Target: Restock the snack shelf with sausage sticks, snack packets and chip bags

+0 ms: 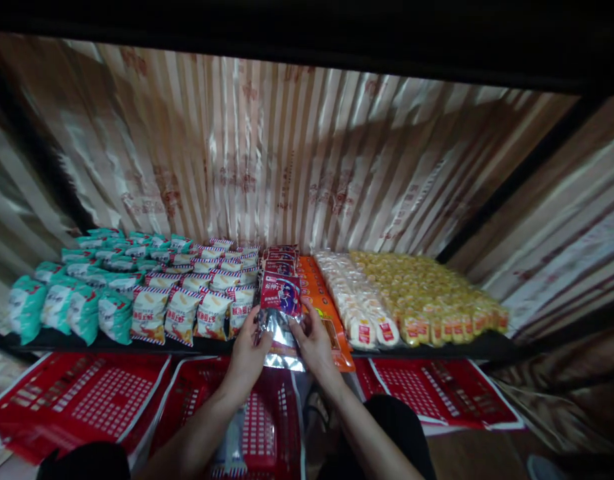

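In the head view, my left hand [247, 343] and my right hand [311, 339] are closed on the two sides of a shiny foil snack packet [283, 343], thumbs on top. The packet is at the front edge of the shelf. Just behind it is a row of dark red and purple snack packets [281, 293]; where the held one ends against that row I cannot tell. Left of my hands, white snack bags [211, 315] with striped edges stand in rows. Close to my right hand lies a flat orange bag [323, 293].
Teal snack bags [71, 307] fill the shelf's left end. Wrapped white pastries [359, 307] and yellow-wrapped packs [431, 300] lie on the right. Red baskets [87, 393] stand below the black shelf edge [187, 343]. Striped sheeting [287, 153] hangs behind, and a dark shelf [307, 40] crosses overhead.
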Available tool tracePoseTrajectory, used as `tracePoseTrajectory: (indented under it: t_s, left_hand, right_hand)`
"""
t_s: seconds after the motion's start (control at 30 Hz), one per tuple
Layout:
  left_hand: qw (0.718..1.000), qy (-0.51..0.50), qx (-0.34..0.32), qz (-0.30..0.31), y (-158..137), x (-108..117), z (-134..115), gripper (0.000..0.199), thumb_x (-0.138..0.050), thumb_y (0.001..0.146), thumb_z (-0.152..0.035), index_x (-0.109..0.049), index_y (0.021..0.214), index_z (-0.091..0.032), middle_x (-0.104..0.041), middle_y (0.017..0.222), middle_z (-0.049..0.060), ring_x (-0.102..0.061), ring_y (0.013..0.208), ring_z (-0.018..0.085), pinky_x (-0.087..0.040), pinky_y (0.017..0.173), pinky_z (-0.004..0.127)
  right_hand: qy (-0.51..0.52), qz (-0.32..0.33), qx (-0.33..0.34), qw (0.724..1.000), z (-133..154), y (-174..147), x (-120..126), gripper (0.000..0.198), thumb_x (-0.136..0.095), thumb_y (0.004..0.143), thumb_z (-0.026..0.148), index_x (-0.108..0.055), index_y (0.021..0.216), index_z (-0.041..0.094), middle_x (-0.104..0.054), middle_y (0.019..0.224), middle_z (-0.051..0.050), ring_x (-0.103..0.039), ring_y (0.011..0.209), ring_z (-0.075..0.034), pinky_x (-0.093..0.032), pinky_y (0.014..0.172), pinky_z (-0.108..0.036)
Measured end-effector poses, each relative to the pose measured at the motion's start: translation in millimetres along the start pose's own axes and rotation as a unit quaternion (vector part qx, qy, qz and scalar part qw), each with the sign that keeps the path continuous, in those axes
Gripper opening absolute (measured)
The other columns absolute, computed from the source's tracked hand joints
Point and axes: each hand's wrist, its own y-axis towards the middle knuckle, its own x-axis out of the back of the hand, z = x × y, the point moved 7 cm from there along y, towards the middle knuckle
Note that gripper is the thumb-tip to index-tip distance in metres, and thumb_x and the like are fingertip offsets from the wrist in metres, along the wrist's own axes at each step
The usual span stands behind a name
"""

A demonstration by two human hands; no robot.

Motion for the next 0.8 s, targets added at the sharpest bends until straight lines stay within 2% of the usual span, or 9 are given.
tracePoseTrajectory:
  t_s: [0.07,0.17,0.33,0.57,0.8]
  left_hand:
    - [1.000,0.027,-0.007,-0.003,12,-6,-2,0.062,-0.060,0.074,-0.019,-0.042,0.133,-0.017,-0.064,0.116,0.011,-0.063,0.102,0.020,-0.048,0.091,0.034]
    - [0.996,0.081,-0.020,-0.025,27,-9,-3,0.058,-0.059,0.073,-0.013,-0.047,0.129,-0.017,-0.063,0.118,0.009,-0.059,0.110,0.020,-0.044,0.098,0.035]
    - [0.982,0.168,-0.071,-0.044,51,-15,-6,0.043,-0.056,0.071,-0.009,-0.059,0.114,-0.016,-0.065,0.115,0.009,-0.059,0.109,0.020,-0.041,0.101,0.035]
    - [0.951,0.286,-0.080,-0.084,77,-17,-6,0.038,-0.058,0.071,-0.015,-0.064,0.109,-0.018,-0.065,0.110,0.008,-0.058,0.106,0.022,-0.041,0.099,0.035]
    - [0.936,0.321,-0.104,-0.101,86,-19,-3,0.034,-0.056,0.072,-0.016,-0.066,0.104,-0.016,-0.065,0.107,0.010,-0.057,0.107,0.023,-0.040,0.100,0.036]
  right_hand:
    - [-0.072,-0.008,0.025,0.997,3,13,6,0.046,-0.057,0.077,0.040,-0.058,0.118,0.018,-0.065,0.111,-0.008,-0.060,0.102,-0.022,-0.045,0.094,-0.038]
    - [-0.138,0.001,0.048,0.989,7,31,9,0.039,-0.054,0.078,0.041,-0.064,0.108,0.018,-0.067,0.105,-0.008,-0.061,0.099,-0.023,-0.045,0.092,-0.040]
    - [-0.197,0.018,0.086,0.977,7,56,7,0.035,-0.052,0.079,0.035,-0.066,0.107,0.019,-0.067,0.105,-0.009,-0.061,0.099,-0.023,-0.046,0.091,-0.039]
    - [-0.301,0.031,0.100,0.948,0,77,2,0.034,-0.048,0.083,0.030,-0.064,0.110,0.017,-0.067,0.106,-0.010,-0.061,0.099,-0.023,-0.046,0.090,-0.038]
    - [-0.343,0.052,0.122,0.930,-8,86,-1,0.035,-0.047,0.084,0.029,-0.064,0.111,0.015,-0.066,0.107,-0.011,-0.057,0.105,-0.025,-0.043,0.095,-0.040]
